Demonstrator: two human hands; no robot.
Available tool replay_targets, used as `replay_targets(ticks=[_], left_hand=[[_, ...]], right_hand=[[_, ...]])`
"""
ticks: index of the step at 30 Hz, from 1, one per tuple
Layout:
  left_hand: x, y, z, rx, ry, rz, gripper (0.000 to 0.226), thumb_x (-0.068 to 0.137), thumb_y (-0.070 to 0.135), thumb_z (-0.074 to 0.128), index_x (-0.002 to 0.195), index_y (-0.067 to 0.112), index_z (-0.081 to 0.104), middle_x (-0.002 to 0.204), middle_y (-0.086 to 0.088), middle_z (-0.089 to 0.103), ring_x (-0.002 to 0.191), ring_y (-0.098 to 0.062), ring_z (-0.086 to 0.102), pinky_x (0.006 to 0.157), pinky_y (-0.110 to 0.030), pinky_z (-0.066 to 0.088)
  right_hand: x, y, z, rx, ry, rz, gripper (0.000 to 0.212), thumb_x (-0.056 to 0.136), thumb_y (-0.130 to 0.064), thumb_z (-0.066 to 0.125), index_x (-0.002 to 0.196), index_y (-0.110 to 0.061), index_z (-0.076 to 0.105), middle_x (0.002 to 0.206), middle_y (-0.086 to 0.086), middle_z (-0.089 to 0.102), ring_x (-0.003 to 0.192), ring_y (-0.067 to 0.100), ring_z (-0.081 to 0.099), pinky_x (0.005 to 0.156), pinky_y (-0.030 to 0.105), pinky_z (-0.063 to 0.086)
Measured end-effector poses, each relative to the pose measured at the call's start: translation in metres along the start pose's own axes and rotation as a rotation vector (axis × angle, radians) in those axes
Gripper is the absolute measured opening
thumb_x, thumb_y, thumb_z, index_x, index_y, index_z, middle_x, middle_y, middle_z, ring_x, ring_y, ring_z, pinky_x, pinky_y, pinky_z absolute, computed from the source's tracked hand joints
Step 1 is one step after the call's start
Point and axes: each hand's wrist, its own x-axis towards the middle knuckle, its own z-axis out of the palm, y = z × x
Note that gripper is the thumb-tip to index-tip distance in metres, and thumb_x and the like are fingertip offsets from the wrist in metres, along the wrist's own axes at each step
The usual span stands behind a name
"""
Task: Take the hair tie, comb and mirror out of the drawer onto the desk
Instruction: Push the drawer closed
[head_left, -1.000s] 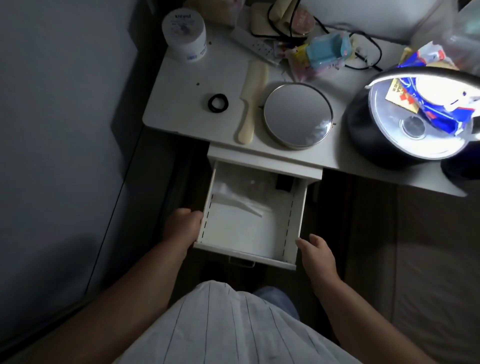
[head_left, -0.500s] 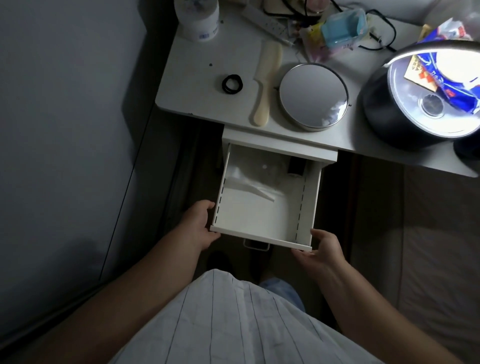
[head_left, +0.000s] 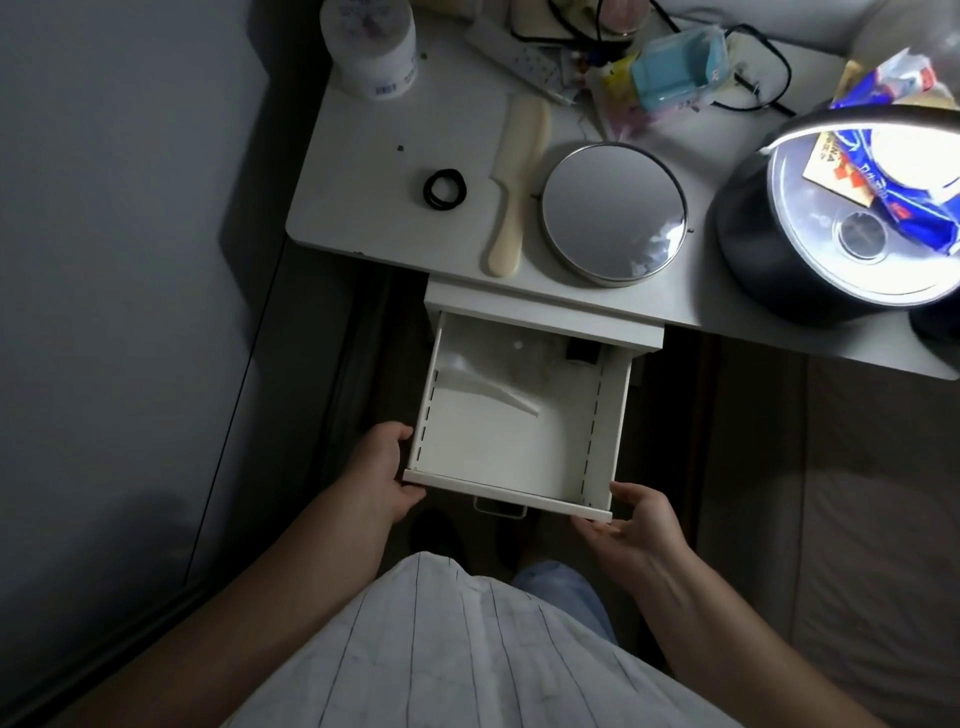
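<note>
The black hair tie (head_left: 444, 190), the cream comb (head_left: 511, 192) and the round mirror (head_left: 614, 213) lie side by side on the white desk (head_left: 363, 208). Below the desk's edge the white drawer (head_left: 511, 499) stands pulled out; inside I see a clear plastic wrapper and a small dark object at the back right. My left hand (head_left: 382, 470) grips the drawer's front left corner. My right hand (head_left: 636, 525) holds the front right corner, fingers under the front panel.
A white jar (head_left: 370, 47), a power strip with cables (head_left: 511, 54) and a blue box (head_left: 675, 67) crowd the back of the desk. A dark pot with a glass lid (head_left: 831, 228) sits at the right under bright light. A wall runs along the left.
The view has shifted closer and downward. My hands have moved from the drawer's sides to its front corners; the drawer sits at about the same extension.
</note>
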Motion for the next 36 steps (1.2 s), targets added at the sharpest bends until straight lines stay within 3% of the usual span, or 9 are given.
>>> replay_targets(ticks=[6, 10, 13, 16, 19, 22, 28, 32, 36], left_hand=[[0.004, 0.019, 0.023, -0.026, 0.018, 0.025, 0.041, 0.09, 0.016, 0.049, 0.128, 0.003, 0.044, 0.088, -0.013, 0.05, 0.098, -0.035, 0.056, 0.107, -0.048, 0.039], [0.001, 0.034, 0.042, -0.052, 0.021, 0.054, 0.044, 0.09, 0.014, 0.049, 0.132, 0.005, 0.042, 0.112, -0.019, 0.051, 0.113, -0.035, 0.054, 0.109, -0.05, 0.038], [0.003, 0.046, 0.053, -0.067, 0.042, 0.079, 0.046, 0.089, 0.013, 0.048, 0.134, 0.004, 0.04, 0.099, -0.018, 0.05, 0.122, -0.037, 0.05, 0.11, -0.049, 0.037], [0.004, 0.058, 0.064, -0.08, 0.056, 0.088, 0.051, 0.087, 0.012, 0.048, 0.136, 0.004, 0.037, 0.132, -0.023, 0.044, 0.126, -0.037, 0.046, 0.11, -0.047, 0.038], [0.007, 0.067, 0.074, -0.093, 0.063, 0.126, 0.051, 0.086, 0.008, 0.046, 0.136, 0.004, 0.039, 0.139, -0.022, 0.041, 0.127, -0.035, 0.046, 0.109, -0.046, 0.039], [0.01, 0.076, 0.082, -0.077, 0.078, 0.157, 0.049, 0.085, 0.007, 0.044, 0.133, 0.006, 0.044, 0.131, -0.021, 0.047, 0.121, -0.035, 0.05, 0.103, -0.045, 0.043], [0.014, 0.081, 0.089, -0.101, 0.095, 0.167, 0.033, 0.085, 0.004, 0.042, 0.117, 0.007, 0.05, 0.094, -0.013, 0.048, 0.102, -0.032, 0.05, 0.096, -0.044, 0.046], [0.011, 0.084, 0.095, -0.136, 0.101, 0.189, 0.025, 0.085, 0.001, 0.042, 0.107, 0.009, 0.048, 0.084, -0.011, 0.044, 0.086, -0.027, 0.05, 0.094, -0.042, 0.048], [0.009, 0.09, 0.101, -0.166, 0.069, 0.193, 0.022, 0.085, 0.0, 0.043, 0.104, 0.01, 0.048, 0.088, -0.011, 0.047, 0.08, -0.026, 0.052, 0.091, -0.041, 0.048]], right_hand=[[-0.001, -0.027, 0.022, -0.059, -0.036, -0.016, 0.048, 0.09, -0.01, 0.043, 0.134, 0.008, 0.041, 0.134, 0.024, 0.053, 0.125, 0.036, 0.052, 0.11, 0.041, 0.038], [0.002, -0.047, 0.038, -0.057, -0.064, -0.018, 0.048, 0.09, -0.009, 0.042, 0.133, 0.011, 0.039, 0.132, 0.027, 0.052, 0.124, 0.037, 0.052, 0.108, 0.04, 0.038], [0.006, -0.06, 0.051, -0.086, -0.06, -0.037, 0.048, 0.09, -0.008, 0.043, 0.133, 0.011, 0.037, 0.133, 0.029, 0.048, 0.126, 0.039, 0.049, 0.11, 0.041, 0.036], [0.011, -0.075, 0.061, -0.085, -0.082, -0.045, 0.046, 0.089, -0.007, 0.043, 0.13, 0.013, 0.038, 0.135, 0.032, 0.046, 0.129, 0.036, 0.047, 0.11, 0.043, 0.037], [0.018, -0.089, 0.072, -0.115, -0.059, -0.074, 0.048, 0.087, -0.007, 0.044, 0.132, 0.011, 0.038, 0.136, 0.032, 0.044, 0.136, 0.034, 0.041, 0.108, 0.043, 0.038], [0.022, -0.099, 0.081, -0.145, -0.056, -0.061, 0.054, 0.083, -0.006, 0.046, 0.135, 0.002, 0.04, 0.138, 0.027, 0.044, 0.12, 0.041, 0.053, 0.107, 0.045, 0.04], [0.025, -0.11, 0.088, -0.197, -0.059, -0.068, 0.048, 0.085, -0.003, 0.041, 0.132, 0.003, 0.042, 0.135, 0.03, 0.047, 0.119, 0.041, 0.053, 0.106, 0.043, 0.04], [0.027, -0.113, 0.096, -0.169, -0.079, -0.099, 0.013, 0.086, 0.001, 0.039, 0.092, 0.001, 0.051, 0.141, 0.028, 0.037, 0.124, 0.046, 0.046, 0.108, 0.046, 0.037], [0.029, -0.12, 0.1, -0.171, -0.083, -0.114, 0.032, 0.086, 0.001, 0.039, 0.116, 0.004, 0.049, 0.146, 0.026, 0.034, 0.127, 0.047, 0.042, 0.11, 0.047, 0.035]])
